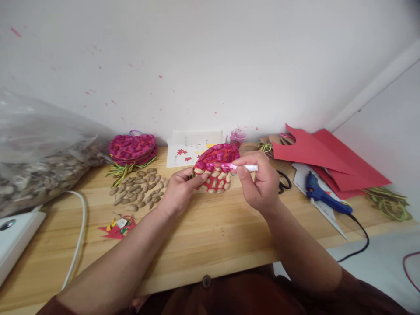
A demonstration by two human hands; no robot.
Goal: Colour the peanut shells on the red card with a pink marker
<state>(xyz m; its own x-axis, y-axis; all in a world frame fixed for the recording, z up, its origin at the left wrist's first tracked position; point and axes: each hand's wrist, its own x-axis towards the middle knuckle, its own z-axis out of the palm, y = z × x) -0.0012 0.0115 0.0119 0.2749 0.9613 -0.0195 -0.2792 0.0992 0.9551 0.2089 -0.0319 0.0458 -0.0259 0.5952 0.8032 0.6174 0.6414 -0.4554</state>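
Left hand [182, 183] pinches the peanut-studded disc [215, 176] by its edge above the counter [210, 249]; right hand [262, 181], fingers closed, grips a white-handled paintbrush [251, 167]. Short, light strokes should suit the rounded shells best.

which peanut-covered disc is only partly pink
The disc in the left hand: its lower peanuts are tan, while the stacked discs at left show only pink peanuts.

Bare forearms [134, 253] angled inward, left grip [185, 183] clasped, thumb [198, 180] uppermost, right grip [257, 179] pinched, fingers [264, 166] curled
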